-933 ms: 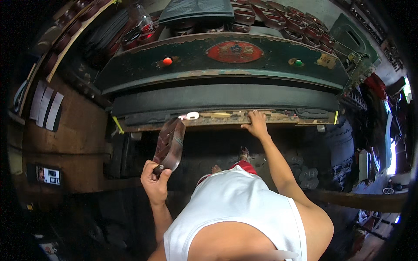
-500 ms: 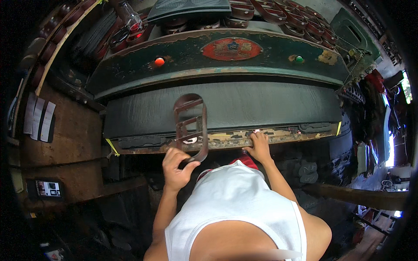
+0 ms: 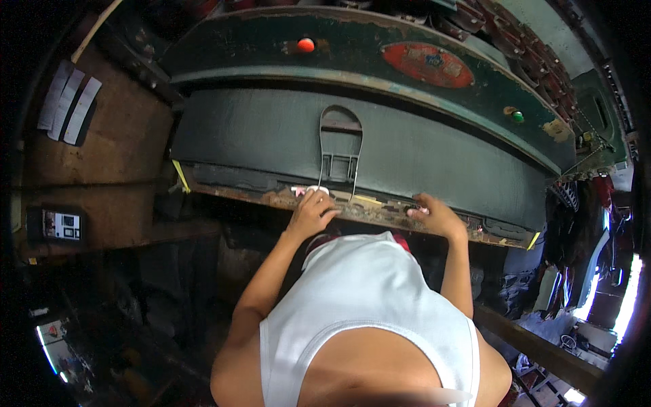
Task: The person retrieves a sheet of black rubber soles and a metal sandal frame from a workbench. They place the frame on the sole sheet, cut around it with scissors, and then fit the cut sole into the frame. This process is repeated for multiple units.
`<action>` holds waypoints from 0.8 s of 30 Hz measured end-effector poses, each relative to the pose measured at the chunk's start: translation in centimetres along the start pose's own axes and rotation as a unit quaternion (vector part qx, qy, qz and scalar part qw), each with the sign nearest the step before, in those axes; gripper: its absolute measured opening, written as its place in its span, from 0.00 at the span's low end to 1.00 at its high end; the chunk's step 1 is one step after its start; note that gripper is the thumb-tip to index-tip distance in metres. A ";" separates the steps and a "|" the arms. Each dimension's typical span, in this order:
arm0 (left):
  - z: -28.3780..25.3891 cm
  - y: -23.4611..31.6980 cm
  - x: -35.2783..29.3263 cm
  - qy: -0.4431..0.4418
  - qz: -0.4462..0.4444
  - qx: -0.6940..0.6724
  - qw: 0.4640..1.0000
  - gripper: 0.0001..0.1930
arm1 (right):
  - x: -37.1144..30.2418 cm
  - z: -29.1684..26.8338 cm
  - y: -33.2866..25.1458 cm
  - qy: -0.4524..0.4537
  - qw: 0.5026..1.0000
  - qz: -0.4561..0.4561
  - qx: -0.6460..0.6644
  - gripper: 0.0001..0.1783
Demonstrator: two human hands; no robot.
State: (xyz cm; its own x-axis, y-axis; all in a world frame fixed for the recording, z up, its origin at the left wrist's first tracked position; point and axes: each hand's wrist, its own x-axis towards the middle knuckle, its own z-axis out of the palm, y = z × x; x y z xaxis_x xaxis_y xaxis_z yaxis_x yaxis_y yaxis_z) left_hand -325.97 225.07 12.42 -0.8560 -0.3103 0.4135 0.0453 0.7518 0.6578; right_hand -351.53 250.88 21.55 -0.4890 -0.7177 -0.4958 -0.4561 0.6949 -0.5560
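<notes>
A sole-shaped steel cutting die (image 3: 342, 127) with crossbars stands on the dark grey sheet (image 3: 271, 129), its lower end reaching the front ledge. My left hand (image 3: 312, 214) is at the ledge just below the die. Its fingertips touch a small white round piece (image 3: 317, 190), and its thumb is held apart. Farther right, my right hand (image 3: 439, 218) rests at the ledge with index finger and thumb spread. A small dark and pinkish bit lies by that thumb; its kind cannot be made out.
Behind the sheet runs a green machine beam (image 3: 271, 51) with a red button (image 3: 306, 45), a green button (image 3: 518, 117) and a red oval plate (image 3: 427, 64). More dies (image 3: 536, 54) are stacked beyond it. A wooden board (image 3: 115, 169) is at left. Scraps litter the ledge (image 3: 373, 210).
My left hand has set the die on the grey sheet, let go and come down to the white piece. My right hand has moved right along the ledge. The view has turned.
</notes>
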 end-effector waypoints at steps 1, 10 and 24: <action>-0.1 0.3 0.4 -0.001 0.007 -0.003 1.000 0.10 | 0.6 -1.7 -1.2 0.025 0.999 -0.022 -0.008 0.33; 0.4 4.6 0.2 -0.021 -0.111 0.094 0.989 0.07 | 0.9 -18.5 -7.3 0.180 0.964 -0.190 -0.046 0.25; -7.5 12.8 10.6 0.039 -0.287 -0.285 0.914 0.13 | 13.8 -45.7 -2.8 0.322 0.862 -0.277 -0.276 0.22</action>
State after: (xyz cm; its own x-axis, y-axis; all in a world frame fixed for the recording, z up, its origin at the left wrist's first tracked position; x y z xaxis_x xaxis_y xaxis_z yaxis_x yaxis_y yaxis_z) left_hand -330.61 227.01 29.93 -0.7844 -0.6159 -0.0735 -0.1192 0.0334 0.9923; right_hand -390.98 241.09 46.80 -0.3128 -0.8957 0.3161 -0.9498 0.2967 -0.0990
